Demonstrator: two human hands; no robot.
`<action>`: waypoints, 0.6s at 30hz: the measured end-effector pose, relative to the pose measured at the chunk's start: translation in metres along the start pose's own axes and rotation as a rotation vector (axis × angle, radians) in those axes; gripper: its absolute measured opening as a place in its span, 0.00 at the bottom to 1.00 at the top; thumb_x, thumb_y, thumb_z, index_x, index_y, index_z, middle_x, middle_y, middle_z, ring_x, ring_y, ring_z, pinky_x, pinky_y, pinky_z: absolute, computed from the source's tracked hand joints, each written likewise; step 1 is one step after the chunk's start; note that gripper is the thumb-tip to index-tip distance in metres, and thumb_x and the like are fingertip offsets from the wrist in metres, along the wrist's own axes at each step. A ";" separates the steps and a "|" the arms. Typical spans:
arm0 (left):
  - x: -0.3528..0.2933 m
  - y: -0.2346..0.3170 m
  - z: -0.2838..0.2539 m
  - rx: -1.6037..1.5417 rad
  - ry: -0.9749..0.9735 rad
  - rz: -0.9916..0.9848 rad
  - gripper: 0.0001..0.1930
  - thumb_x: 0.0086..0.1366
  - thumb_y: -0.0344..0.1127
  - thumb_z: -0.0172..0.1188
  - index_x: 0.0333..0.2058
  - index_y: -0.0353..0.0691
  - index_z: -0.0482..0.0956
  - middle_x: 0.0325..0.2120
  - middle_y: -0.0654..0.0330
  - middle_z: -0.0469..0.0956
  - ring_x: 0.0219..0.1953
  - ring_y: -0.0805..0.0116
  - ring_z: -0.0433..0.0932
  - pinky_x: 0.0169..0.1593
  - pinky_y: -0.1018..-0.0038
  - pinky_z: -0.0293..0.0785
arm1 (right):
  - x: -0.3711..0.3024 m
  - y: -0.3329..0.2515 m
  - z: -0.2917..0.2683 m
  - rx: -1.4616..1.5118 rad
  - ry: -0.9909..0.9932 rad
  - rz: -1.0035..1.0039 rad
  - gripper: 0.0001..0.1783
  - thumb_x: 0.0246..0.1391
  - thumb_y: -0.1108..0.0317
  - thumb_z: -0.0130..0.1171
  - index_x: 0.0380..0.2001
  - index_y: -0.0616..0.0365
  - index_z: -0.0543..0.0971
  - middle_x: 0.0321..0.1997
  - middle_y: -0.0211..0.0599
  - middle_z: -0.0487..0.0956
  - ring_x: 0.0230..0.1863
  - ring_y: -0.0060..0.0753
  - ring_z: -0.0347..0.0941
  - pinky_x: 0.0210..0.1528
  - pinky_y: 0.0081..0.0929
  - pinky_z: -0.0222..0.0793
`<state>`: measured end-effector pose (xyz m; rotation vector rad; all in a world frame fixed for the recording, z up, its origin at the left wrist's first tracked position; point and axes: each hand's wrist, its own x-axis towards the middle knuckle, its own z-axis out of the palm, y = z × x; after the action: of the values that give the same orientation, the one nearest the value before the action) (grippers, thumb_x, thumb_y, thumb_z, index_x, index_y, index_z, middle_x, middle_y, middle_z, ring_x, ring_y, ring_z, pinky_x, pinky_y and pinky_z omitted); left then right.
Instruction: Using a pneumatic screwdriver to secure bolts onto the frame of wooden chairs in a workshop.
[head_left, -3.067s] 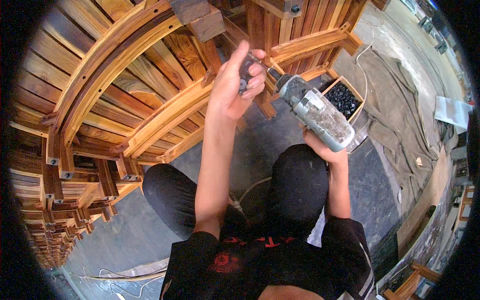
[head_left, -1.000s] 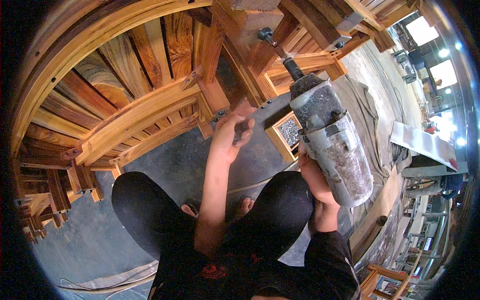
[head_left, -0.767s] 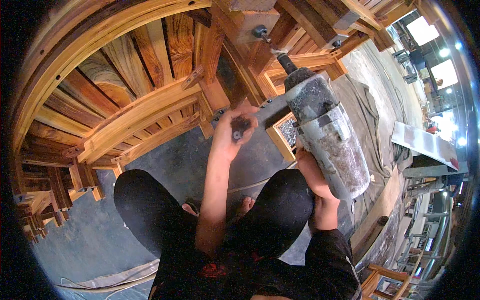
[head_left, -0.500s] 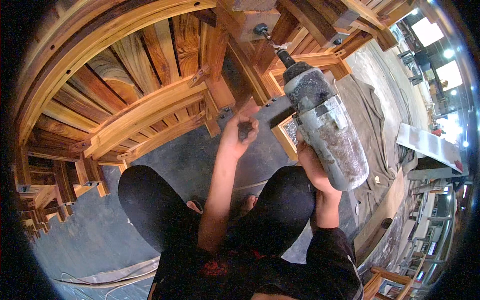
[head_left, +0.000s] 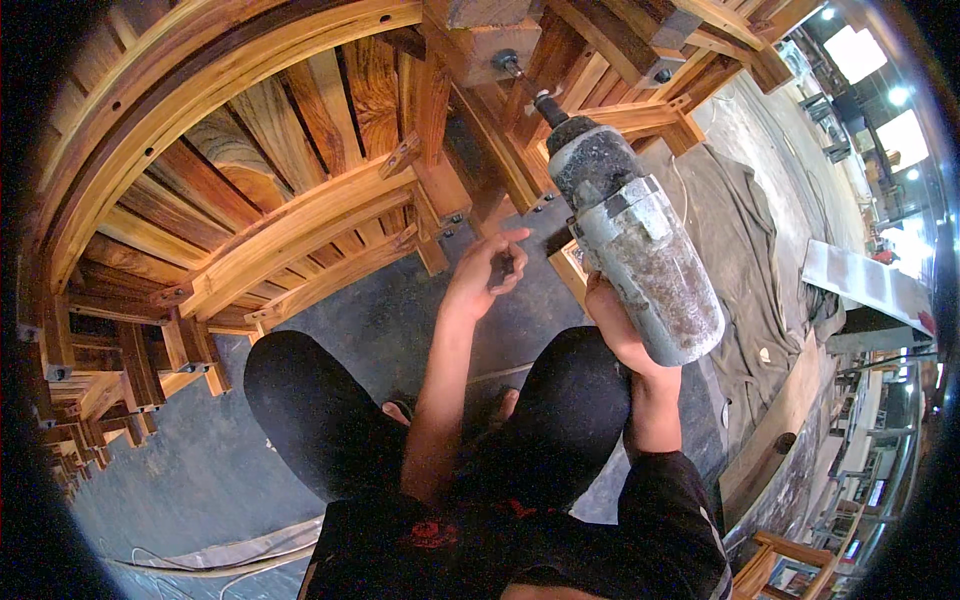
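Note:
My right hand (head_left: 612, 310) grips a worn, scuffed cordless driver (head_left: 650, 255) from beneath, its handle mostly hidden by the body. The driver's bit points up and away, its tip at a small black foot pad (head_left: 505, 60) on the end of a wooden furniture leg (head_left: 468, 48). My left hand (head_left: 480, 275) hovers above the floor near another leg end. Its index finger is stretched out while the other fingers curl around small dark pieces in the palm, too unclear to name.
Slatted wooden furniture (head_left: 290, 235) with curved rails lies upturned on the left and ahead. A crumpled brown cloth (head_left: 745, 240) covers the floor at right, beside a wooden plank (head_left: 775, 435). A pale board (head_left: 865, 285) rests farther right. Cables (head_left: 215, 570) run along the lower left.
The index finger of my left hand has straightened out. The driver and the furniture sit slightly farther left in view, with the bit still at the foot pad.

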<state>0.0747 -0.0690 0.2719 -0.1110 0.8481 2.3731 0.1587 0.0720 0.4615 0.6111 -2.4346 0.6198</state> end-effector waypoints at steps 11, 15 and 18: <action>0.005 -0.015 -0.009 -0.234 0.067 0.059 0.16 0.66 0.32 0.39 0.47 0.31 0.69 0.16 0.63 0.65 0.13 0.76 0.59 0.13 0.82 0.52 | 0.006 0.000 0.002 0.002 0.024 -0.041 0.29 0.28 0.63 0.67 0.39 0.65 0.76 0.32 0.44 0.79 0.28 0.42 0.76 0.35 0.27 0.69; 0.004 -0.019 -0.011 -0.460 0.023 -0.024 0.15 0.66 0.34 0.42 0.45 0.31 0.70 0.18 0.65 0.63 0.15 0.76 0.59 0.13 0.83 0.53 | 0.004 0.001 0.001 0.039 0.028 0.009 0.32 0.27 0.61 0.67 0.41 0.67 0.76 0.32 0.45 0.79 0.29 0.43 0.76 0.35 0.27 0.69; 0.006 -0.021 -0.018 -0.501 -0.028 -0.078 0.15 0.65 0.33 0.45 0.46 0.31 0.69 0.20 0.66 0.63 0.17 0.77 0.60 0.14 0.84 0.53 | 0.009 -0.008 -0.002 0.098 0.022 0.077 0.32 0.27 0.61 0.66 0.41 0.67 0.76 0.32 0.45 0.79 0.28 0.44 0.76 0.35 0.28 0.69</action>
<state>0.0802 -0.0638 0.2445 -0.3049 0.2149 2.4544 0.1569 0.0642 0.4703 0.5482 -2.4278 0.7779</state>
